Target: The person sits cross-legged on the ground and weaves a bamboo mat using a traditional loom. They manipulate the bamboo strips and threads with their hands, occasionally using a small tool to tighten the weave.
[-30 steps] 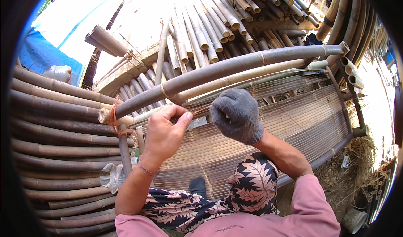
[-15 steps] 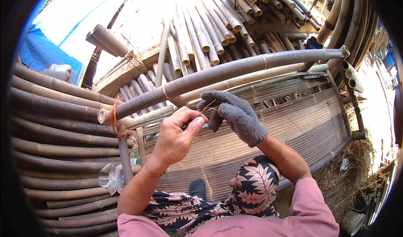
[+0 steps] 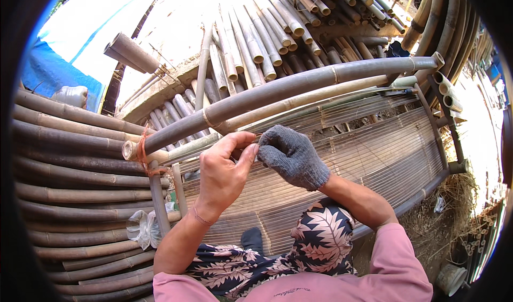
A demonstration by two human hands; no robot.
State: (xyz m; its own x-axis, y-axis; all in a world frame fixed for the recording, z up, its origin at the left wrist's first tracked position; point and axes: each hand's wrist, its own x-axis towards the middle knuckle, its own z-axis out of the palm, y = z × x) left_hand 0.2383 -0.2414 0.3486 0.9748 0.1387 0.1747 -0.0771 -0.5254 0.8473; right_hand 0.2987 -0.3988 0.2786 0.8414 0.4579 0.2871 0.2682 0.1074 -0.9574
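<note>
Left hand: bare, thumb and forefinger (image 3: pixel 227 165) drawn narrow around a thin string, the palm side turned toward the other hand; a thin bracelet (image 3: pixel 202 217) circles the wrist.
Right hand: in a grey knit glove (image 3: pixel 296 160), fingers curled, thumb beneath; its tips meet the left fingertips, and I cannot tell how firmly they close.
Thin string: at the meeting fingertips (image 3: pixel 257 140), above the slats; its length and ends are too fine to make out.
Slatted bamboo panel: spreads beneath both hands (image 3: pixel 368 163), running toward the right, set in a bamboo frame.
Thick dark pole: crosses the frame just beyond the hands (image 3: pixel 278 91), with a paler pole (image 3: pixel 315 98) below it.
Orange string: wrapped around the thick pole's left end (image 3: pixel 142 151), its loose strands near the post.
Plastic bag: whitish and crumpled (image 3: pixel 143 228), beside the left post (image 3: pixel 159 208).
Bamboo stack: long poles (image 3: pixel 80 165) lying one above another at the left.
Cut bamboo pile: many open ends (image 3: pixel 262 45) beyond the frame.
Person's clothing: pink shirt (image 3: pixel 331 287), dark trousers with pale leaves (image 3: pixel 323 232).
Bucket: pale, at lower right (image 3: pixel 450 279).
Tarp: blue, at upper left (image 3: pixel 56 69).
</note>
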